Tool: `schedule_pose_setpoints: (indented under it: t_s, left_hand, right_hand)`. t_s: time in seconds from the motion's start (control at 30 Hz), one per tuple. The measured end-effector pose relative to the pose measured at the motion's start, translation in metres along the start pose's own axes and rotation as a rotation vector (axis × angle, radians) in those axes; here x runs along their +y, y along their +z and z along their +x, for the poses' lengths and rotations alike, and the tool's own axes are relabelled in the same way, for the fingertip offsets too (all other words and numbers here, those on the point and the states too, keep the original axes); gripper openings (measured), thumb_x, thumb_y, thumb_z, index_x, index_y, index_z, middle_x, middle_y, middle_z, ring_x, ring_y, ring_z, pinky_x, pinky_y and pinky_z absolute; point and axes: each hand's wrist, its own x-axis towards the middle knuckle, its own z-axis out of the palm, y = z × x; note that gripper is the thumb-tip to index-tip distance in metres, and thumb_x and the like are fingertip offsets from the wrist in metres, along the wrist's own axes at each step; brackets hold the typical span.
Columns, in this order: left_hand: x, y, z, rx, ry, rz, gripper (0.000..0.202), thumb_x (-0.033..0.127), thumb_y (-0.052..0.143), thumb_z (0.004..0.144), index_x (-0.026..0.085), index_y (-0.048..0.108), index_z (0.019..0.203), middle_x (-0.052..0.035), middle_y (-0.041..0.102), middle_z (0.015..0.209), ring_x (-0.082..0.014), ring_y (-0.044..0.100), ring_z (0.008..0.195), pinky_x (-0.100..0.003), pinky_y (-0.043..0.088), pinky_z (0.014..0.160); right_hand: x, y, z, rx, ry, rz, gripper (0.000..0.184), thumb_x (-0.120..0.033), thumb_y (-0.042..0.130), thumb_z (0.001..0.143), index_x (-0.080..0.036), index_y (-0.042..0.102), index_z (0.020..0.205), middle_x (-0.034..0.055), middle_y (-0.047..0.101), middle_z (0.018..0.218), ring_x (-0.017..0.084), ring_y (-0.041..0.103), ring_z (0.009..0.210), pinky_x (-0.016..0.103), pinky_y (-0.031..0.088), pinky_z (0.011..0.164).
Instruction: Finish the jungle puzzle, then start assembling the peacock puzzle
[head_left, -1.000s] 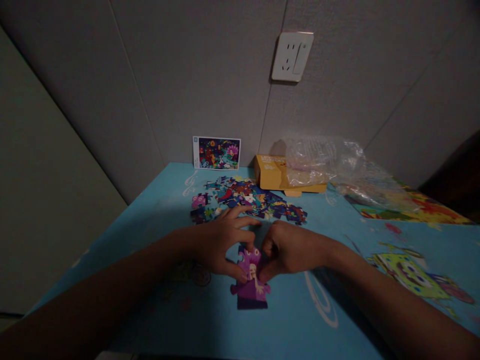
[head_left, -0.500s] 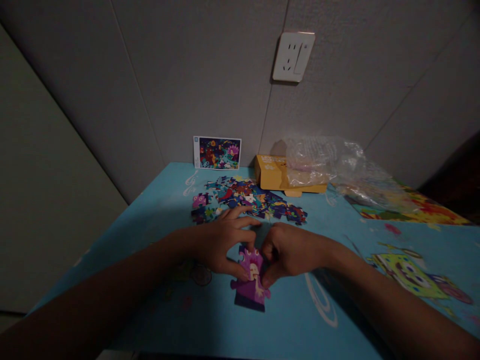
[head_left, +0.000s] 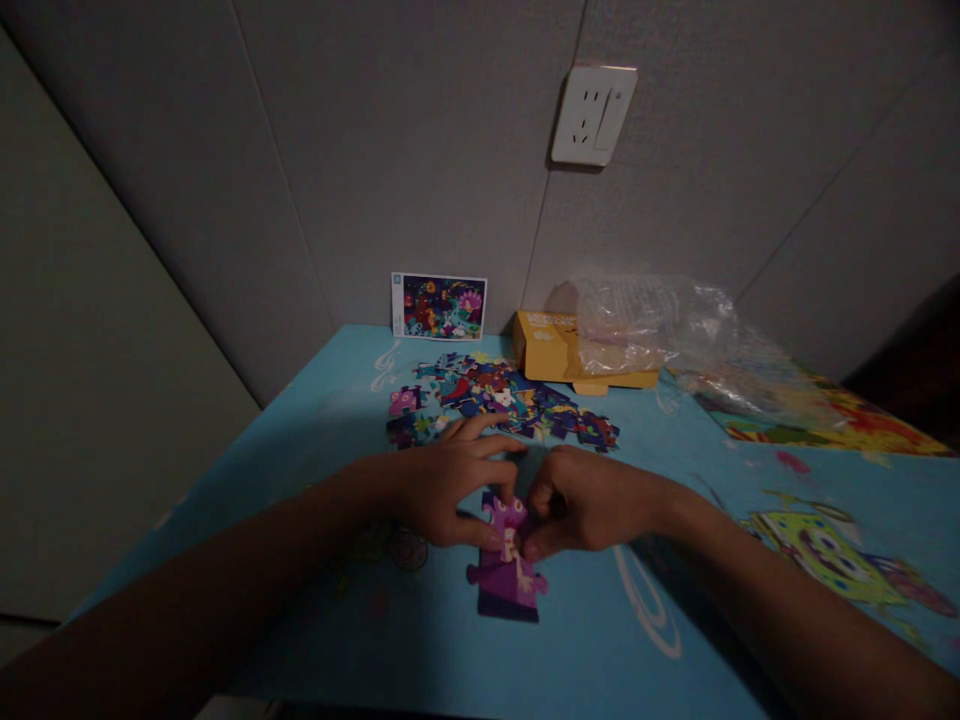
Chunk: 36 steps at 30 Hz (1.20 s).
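Two purple puzzle pieces lie one above the other on the blue table in front of me. My left hand [head_left: 469, 490] has its thumb and a finger on the left side and top of the upper puzzle piece [head_left: 507, 512], its other fingers stretched forward. Closed against that piece's right edge is my right hand [head_left: 581, 500], fingers curled and thumb low near the seam. The lower puzzle piece [head_left: 508, 600], with a dark bottom edge, touches the upper one. Fingers partly cover the upper piece, so how tightly the two fit I cannot tell.
Beyond my hands spreads a heap of loose puzzle pieces [head_left: 495, 390]. A picture card [head_left: 442, 307] leans on the wall. At the back right are a yellow box [head_left: 547, 350], a clear plastic bag [head_left: 645, 320] and a colourful sheet [head_left: 847, 425]. A socket [head_left: 594, 115] is on the wall.
The upper puzzle piece now sits closer to the lower one, and the two look more in line. Both hands keep nearly the same grip. The whole view has shifted slightly.
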Motion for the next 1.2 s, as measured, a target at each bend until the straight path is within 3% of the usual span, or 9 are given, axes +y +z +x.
schedule_pose_setpoints:
  t_s: [0.43, 0.63, 0.73, 0.83, 0.93, 1.2]
  left_hand:
    - [-0.004, 0.005, 0.001, 0.034, 0.021, -0.008, 0.042, 0.049, 0.078, 0.069, 0.02, 0.063, 0.095, -0.0148, 0.051, 0.136, -0.0421, 0.03, 0.136, -0.064, 0.022, 0.11]
    - [-0.003, -0.003, -0.002, -0.007, 0.023, 0.023, 0.03, 0.035, 0.072, 0.075, 0.02, 0.065, 0.1, -0.0129, 0.045, 0.143, -0.0437, 0.02, 0.14, -0.067, 0.022, 0.109]
    - [-0.002, -0.007, -0.001, -0.012, 0.027, 0.022, 0.036, 0.04, 0.075, 0.072, 0.021, 0.066, 0.102, -0.0133, 0.045, 0.143, -0.0454, 0.019, 0.139, -0.068, 0.022, 0.109]
    - [-0.002, -0.008, 0.0, -0.015, 0.035, 0.02, 0.04, 0.045, 0.075, 0.071, 0.021, 0.066, 0.102, -0.0135, 0.045, 0.142, -0.0455, 0.02, 0.139, -0.068, 0.021, 0.109]
    - [-0.004, -0.007, 0.0, -0.011, 0.039, 0.025, 0.039, 0.046, 0.074, 0.071, 0.02, 0.066, 0.099, -0.0132, 0.047, 0.14, -0.0446, 0.02, 0.138, -0.067, 0.02, 0.11]
    - [-0.006, -0.006, -0.002, -0.011, 0.034, 0.035, 0.038, 0.04, 0.076, 0.067, 0.021, 0.063, 0.096, -0.0124, 0.048, 0.141, -0.0437, 0.023, 0.138, -0.066, 0.022, 0.109]
  right_hand:
    - [-0.003, 0.001, 0.002, 0.006, 0.033, -0.01, 0.038, -0.037, 0.079, 0.071, -0.014, 0.056, 0.052, -0.0089, 0.04, 0.046, 0.004, 0.034, 0.044, 0.023, 0.022, 0.046]
    - [-0.004, 0.0, 0.0, 0.007, 0.009, -0.04, 0.032, -0.032, 0.076, 0.073, -0.014, 0.057, 0.054, -0.0081, 0.041, 0.047, 0.005, 0.035, 0.045, 0.022, 0.024, 0.046]
    - [-0.01, 0.002, -0.002, 0.031, -0.04, -0.016, 0.025, -0.034, 0.079, 0.069, -0.015, 0.063, 0.065, -0.0054, 0.055, 0.057, 0.006, 0.044, 0.05, 0.021, 0.028, 0.05]
    - [-0.021, 0.006, -0.004, 0.072, -0.087, -0.067, 0.036, -0.042, 0.083, 0.06, -0.018, 0.067, 0.081, -0.0032, 0.063, 0.066, 0.009, 0.049, 0.056, 0.022, 0.03, 0.053]
    - [-0.029, 0.008, -0.005, 0.075, -0.109, -0.133, 0.041, -0.044, 0.082, 0.059, -0.02, 0.068, 0.09, -0.0024, 0.064, 0.069, 0.011, 0.05, 0.057, 0.023, 0.029, 0.054]
    - [-0.022, -0.004, -0.011, -0.093, -0.13, -0.038, 0.031, -0.023, 0.081, 0.064, -0.017, 0.067, 0.091, -0.0036, 0.064, 0.072, 0.009, 0.052, 0.058, 0.02, 0.034, 0.055]
